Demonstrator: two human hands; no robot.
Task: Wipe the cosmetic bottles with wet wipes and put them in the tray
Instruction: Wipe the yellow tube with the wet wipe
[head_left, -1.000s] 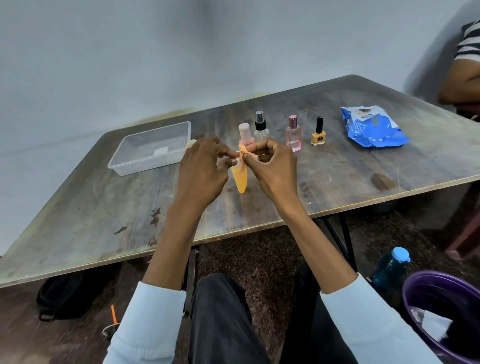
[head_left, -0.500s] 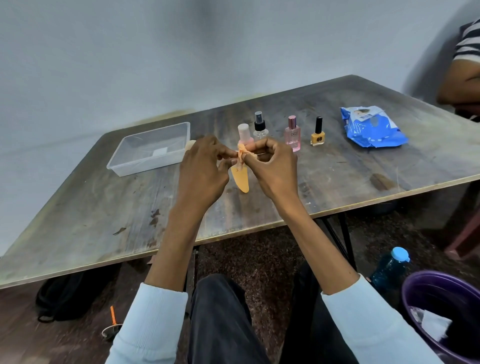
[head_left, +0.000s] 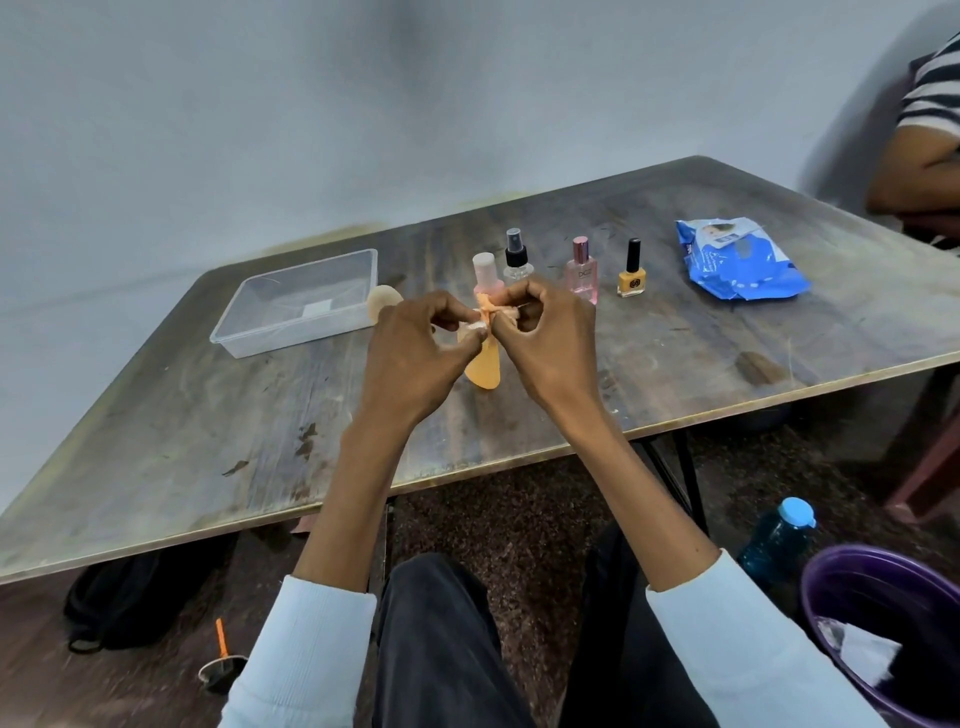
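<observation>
Hanging upright above the tabletop (head_left: 675, 364) near its front edge, the orange tube (head_left: 484, 366) points its rounded end down. Fingers of the left hand (head_left: 415, 358) and right hand (head_left: 550, 348) pinch its top, bare tabletop on both sides.

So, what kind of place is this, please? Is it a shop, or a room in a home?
Probably a plain indoor room used as a makeshift work spot, not a shop: a worn wooden table against a bare wall, a purple bucket and a black bag on the floor.
</observation>
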